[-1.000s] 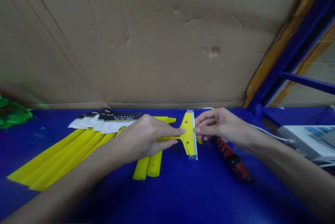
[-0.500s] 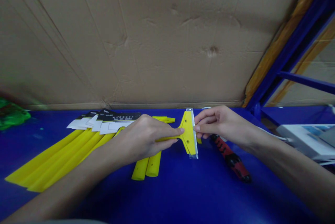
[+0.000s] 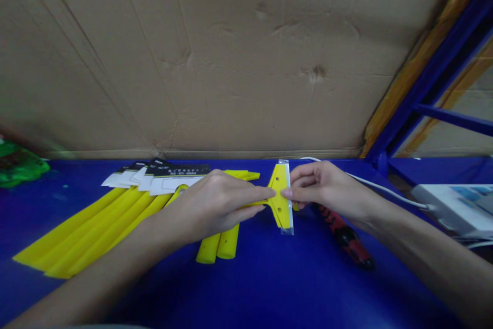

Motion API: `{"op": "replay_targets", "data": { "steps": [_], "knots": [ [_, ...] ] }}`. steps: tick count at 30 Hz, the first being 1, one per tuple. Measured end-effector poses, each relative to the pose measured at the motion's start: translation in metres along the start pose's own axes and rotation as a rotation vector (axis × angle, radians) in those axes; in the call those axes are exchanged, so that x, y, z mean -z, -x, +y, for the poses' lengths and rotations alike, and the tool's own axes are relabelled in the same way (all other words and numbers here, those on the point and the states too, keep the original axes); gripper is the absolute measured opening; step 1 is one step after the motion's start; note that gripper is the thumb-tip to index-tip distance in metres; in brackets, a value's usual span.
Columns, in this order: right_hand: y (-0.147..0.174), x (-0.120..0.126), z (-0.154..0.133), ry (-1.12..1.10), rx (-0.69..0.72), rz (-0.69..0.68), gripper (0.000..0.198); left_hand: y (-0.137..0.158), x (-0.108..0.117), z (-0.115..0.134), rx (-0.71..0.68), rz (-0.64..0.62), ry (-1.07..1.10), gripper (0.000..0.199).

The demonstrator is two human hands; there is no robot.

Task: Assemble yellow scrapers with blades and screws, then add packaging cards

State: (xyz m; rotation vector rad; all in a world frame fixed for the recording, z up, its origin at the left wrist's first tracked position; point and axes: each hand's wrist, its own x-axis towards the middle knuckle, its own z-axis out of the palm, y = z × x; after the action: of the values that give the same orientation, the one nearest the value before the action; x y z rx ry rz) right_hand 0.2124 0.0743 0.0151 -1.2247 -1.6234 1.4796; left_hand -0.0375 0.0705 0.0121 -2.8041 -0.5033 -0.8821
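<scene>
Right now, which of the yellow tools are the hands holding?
The pale-edged yellow T-shaped tool, gripped by the left hand and right hand; the other long yellow tools lie on the smooth blue table.

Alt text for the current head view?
A person's left grip holds a yellow scraper by its neck while the right grip pinches its head. On the blue table lie yellow pieces and printed cards, left, and a red-black tool, right.

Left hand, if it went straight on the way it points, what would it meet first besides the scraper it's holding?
Probably the right hand, whose thumb lies just ahead of the left hand across the yellow scraper; depth is hard to judge.
</scene>
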Motion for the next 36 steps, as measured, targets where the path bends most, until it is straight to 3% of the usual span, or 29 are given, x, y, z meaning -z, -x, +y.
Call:
{"op": "replay_targets", "data": {
  "steps": [5, 19, 21, 24, 28, 32, 36],
  "knots": [
    [0.001, -0.002, -0.003, 0.015, 0.012, 0.043, 0.035, -0.001, 0.001, 0.002, -0.022, -0.061, -0.075, 0.024],
    [-0.006, 0.0, 0.002, -0.037, 0.009, 0.039, 0.029, -0.002, 0.01, -0.01, 0.066, -0.139, 0.009, 0.023],
    [-0.009, 0.003, 0.005, 0.073, 0.076, 0.125, 0.021, -0.002, 0.018, -0.017, 0.083, -0.174, 0.006, 0.024],
    [-0.011, 0.006, 0.013, 0.473, 0.27, 0.193, 0.003, 0.0, 0.028, -0.027, 0.088, -0.213, 0.033, 0.022],
    [-0.01, 0.001, 0.022, 0.953, 0.401, 0.15, 0.014, 0.002, 0.032, -0.031, 0.089, -0.236, 0.035, 0.021],
    [-0.007, -0.005, 0.025, 1.152, 0.443, 0.12, 0.014, 0.003, 0.029, -0.029, 0.118, -0.287, 0.039, 0.022],
    [-0.007, -0.007, 0.027, 1.203, 0.478, 0.082, 0.016, 0.001, 0.026, -0.027, 0.106, -0.313, 0.057, 0.021]
  ]
}}
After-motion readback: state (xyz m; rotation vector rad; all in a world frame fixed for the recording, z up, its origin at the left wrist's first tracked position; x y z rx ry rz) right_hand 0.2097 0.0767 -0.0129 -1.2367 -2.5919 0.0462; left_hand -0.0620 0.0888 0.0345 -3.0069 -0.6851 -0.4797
